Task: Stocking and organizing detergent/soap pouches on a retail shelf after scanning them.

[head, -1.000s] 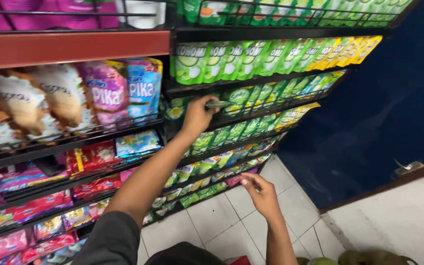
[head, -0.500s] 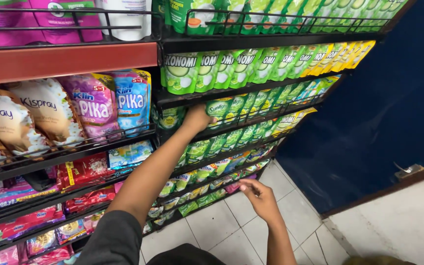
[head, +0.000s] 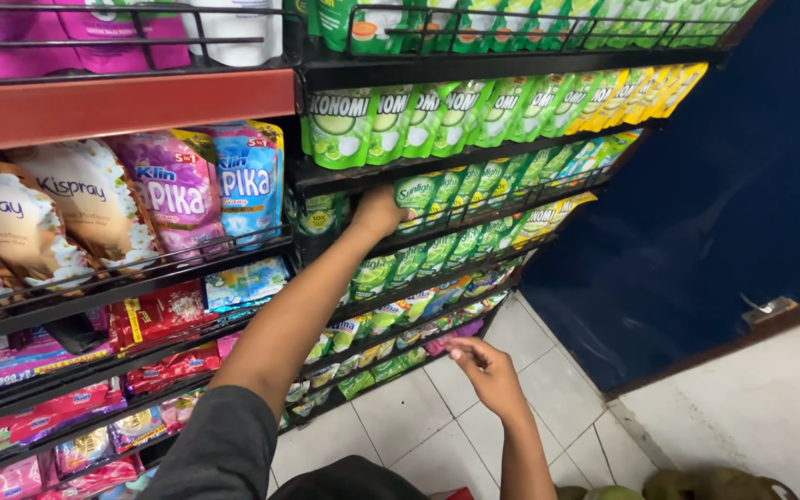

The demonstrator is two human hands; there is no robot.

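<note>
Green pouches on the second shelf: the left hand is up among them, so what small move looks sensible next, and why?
Probably push the pouch under the left hand back upright into its row. That hand rests at the left end of the green pouches, where the shelf shows a dark gap. The right hand hangs empty lower down.

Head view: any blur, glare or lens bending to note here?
Head view: evenly lit, sharp around the left hand at the green pouches; right hand slightly soft; faint sheen on the pink bags; shelf rails bow towards the edges; blue wall dim.
</note>
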